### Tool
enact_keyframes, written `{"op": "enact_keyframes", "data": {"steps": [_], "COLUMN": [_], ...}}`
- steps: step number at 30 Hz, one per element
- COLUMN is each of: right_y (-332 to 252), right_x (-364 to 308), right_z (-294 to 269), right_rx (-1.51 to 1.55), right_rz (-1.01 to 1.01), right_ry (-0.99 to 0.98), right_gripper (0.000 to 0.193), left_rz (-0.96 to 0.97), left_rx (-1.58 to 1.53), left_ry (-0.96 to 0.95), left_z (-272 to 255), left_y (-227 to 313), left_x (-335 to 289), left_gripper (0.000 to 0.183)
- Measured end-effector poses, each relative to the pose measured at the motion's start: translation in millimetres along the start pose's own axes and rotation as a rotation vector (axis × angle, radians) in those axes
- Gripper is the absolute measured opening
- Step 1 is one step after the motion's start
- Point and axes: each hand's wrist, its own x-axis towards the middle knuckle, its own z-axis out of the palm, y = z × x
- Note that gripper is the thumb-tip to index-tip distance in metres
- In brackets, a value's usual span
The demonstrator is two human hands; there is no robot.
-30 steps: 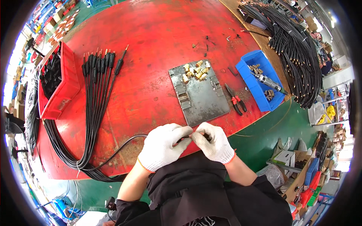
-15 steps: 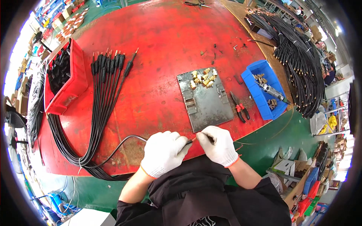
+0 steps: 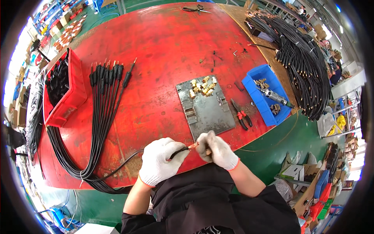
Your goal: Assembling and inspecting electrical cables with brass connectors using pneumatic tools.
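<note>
close by, a black cable (image 3: pixel 129 157) is pinched near its end between the thumb and fingers of the white-gloved left hand (image 3: pixel 160 160). its bare copper tip (image 3: pixel 193 146) is pointed at the right hand (image 3: pixel 219 151), whose gloved fingers are curled inward, a small brown piece (image 3: pixel 208 152) showing among them; what they pinch cannot be told. beyond, on a red table (image 3: pixel 156 78), brass fittings (image 3: pixel 204 86) are heaped on a metal plate (image 3: pixel 208 115). scissors (image 3: pixel 198 9) are seen farthest off.

I record one view: a head-worn fisheye, facing steeply down, close above left hand (image 3: pixel 160 160) and right hand (image 3: pixel 217 150), the red table (image 3: pixel 150 87) stretching beyond.
</note>
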Motion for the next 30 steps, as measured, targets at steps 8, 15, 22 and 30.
{"op": "enact_keyframes", "data": {"steps": [8, 15, 22, 30], "right_y": [-8, -10, 8, -16], "right_x": [4, 5, 2, -19], "right_z": [16, 23, -14, -9], "right_rx": [0.065, -0.162, 0.338, 0.439], "right_rz": [0.100, 0.002, 0.012, 0.040], "right_ry": [-0.134, -0.083, -0.050, 0.156], "right_gripper": [0.046, 0.032, 0.041, 0.030], "left_rz": [0.069, 0.119, 0.066, 0.077], "left_rx": [0.089, 0.177, 0.050, -0.088], "left_ry": [-0.102, -0.143, -0.010, 0.012], "left_z": [1, 6, 4, 2], "left_y": [0, -4, -6, 5], "left_x": [-2, -6, 1, 10], "left_gripper": [0.016, 0.017, 0.029, 0.055]}}
